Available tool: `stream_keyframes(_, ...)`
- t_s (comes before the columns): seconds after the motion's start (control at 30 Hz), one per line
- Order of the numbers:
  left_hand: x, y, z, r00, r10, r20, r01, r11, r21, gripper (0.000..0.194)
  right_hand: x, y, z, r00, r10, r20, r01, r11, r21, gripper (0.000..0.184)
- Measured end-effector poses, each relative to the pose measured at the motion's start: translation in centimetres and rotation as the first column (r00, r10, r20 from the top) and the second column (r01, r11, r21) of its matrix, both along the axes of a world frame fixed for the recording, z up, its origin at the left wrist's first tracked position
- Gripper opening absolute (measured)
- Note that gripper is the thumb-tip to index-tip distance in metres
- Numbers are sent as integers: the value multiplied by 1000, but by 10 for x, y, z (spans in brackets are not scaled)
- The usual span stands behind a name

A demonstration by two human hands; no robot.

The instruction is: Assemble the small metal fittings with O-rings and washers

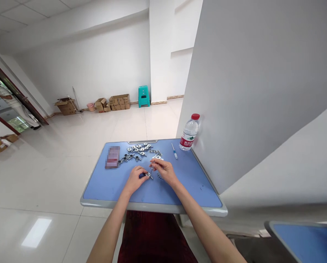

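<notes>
My left hand [136,179] is closed with its fingertips on a small silvery metal fitting [149,176], low over the blue table [105,190]. Just above it, my right hand [165,171] pinches a thin piece that points down at the fitting; its kind is too small to make out. Several tiny metal pieces [159,175] lie under the right hand. Beyond both hands is a loose pile of similar metal fittings [141,147], some with dark round parts [127,157]. Flat silvery pieces [156,152] lie at its right side.
A small screwdriver [175,151] with a blue and clear handle lies right of the pile. A red-capped water bottle [190,132] stands at the back right corner by the wall. A blurred phone-like rectangle [112,157] lies left. Boxes [119,102] and a green stool [143,96] stand far off.
</notes>
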State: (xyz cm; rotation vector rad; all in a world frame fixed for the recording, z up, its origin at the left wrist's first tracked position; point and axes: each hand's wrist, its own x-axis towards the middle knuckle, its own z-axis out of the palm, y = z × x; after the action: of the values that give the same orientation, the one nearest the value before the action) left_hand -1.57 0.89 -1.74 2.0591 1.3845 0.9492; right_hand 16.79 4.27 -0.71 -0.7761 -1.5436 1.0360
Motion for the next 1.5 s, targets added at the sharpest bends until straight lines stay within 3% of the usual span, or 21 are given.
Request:
stream_keyframes(0.4, 0, 1, 0, 1000, 6, 1, -6, 1000, 15, 3, 0, 0, 2, 999, -32, 11, 32, 999, 1, 22)
stream_keyframes(0.73, 2, -1, 6, 1000, 6, 11, -6, 1000, -1, 4, -11, 8, -9, 990, -125, -62, 124, 992, -26, 32)
stream_keyframes(0.9, 2, -1, 4, 1000, 3, 27, -3, 1000, -16, 3, -12, 3, -6, 985, -144, -92, 144, 990, -8, 29)
stream_keyframes(1.07, 1, 0, -1, 1000, 8, 24, -7, 1000, -23, 7, -19, 1, 3, 996, -49, 78, 37, 987, 157, 25)
stream_keyframes(1.17, 1, 0, -3, 1000, 10, 27, -10, 1000, -22, 6, -20, 2, 7, 983, -63, 173, 17, 967, 254, 26)
stream_keyframes(1.5, 3, -1, -2, 1000, 15, 16, -14, 999, -43, 5, -19, 0, 2, 972, -74, 225, -5, 943, 334, 25)
